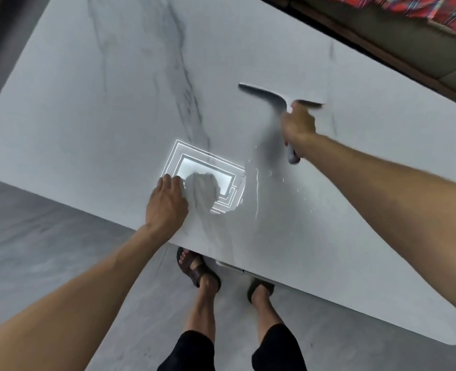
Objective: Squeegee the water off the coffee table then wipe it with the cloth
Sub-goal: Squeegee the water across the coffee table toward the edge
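Observation:
The white marble-look coffee table (114, 103) fills most of the view. My right hand (299, 124) grips the grey handle of a squeegee (272, 97), whose dark blade lies on the tabletop right of centre, blurred by motion. A thin line of water (256, 191) and scattered droplets glint on the surface below the blade, toward the near edge. My left hand (166, 202) rests flat on the table near its front edge, fingers spread, holding nothing. No cloth is in view.
A bright reflection of a ceiling light (208, 170) shines on the tabletop beside my left hand. My sandalled feet (200, 269) stand on the grey floor by the near edge. A red patterned fabric (435, 12) lies beyond the far edge at top right.

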The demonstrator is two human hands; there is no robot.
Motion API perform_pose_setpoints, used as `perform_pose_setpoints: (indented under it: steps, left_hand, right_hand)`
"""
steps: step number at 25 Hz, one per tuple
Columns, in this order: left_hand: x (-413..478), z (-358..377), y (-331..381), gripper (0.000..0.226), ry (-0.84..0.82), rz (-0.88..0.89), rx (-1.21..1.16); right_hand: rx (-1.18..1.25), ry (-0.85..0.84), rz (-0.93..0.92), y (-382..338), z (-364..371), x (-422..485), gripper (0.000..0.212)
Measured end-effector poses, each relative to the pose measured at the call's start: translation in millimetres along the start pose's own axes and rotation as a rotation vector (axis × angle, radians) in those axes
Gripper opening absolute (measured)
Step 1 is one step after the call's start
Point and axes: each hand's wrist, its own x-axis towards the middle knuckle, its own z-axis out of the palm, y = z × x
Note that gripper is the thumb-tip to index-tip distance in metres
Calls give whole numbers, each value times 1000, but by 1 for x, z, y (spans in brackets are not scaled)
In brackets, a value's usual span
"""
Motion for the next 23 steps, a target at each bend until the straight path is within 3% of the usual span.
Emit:
perform_pose_setpoints:
  steps: [6, 13, 15, 18, 23]
  left_hand:
    - [-15, 2, 10, 40, -11, -35, -42]
    - [-29, 18, 35, 16, -50, -95, -92]
    - [-34, 22, 39, 18, -55, -147, -101]
    - [-41, 23, 39, 23, 30, -251, -179]
    - [-47, 12, 16, 49, 128, -371, -214]
  right_hand:
    - [-248, -58, -334, 136, -9, -103, 50]
    - [-461, -94, -184, 279, -98, -133, 44]
    - [-466, -49, -209, 284, -115, -134, 38]
    - [-453, -44, -419, 254, -106, -136, 40]
    - [-380, -409, -710, 135, 6, -153, 38]
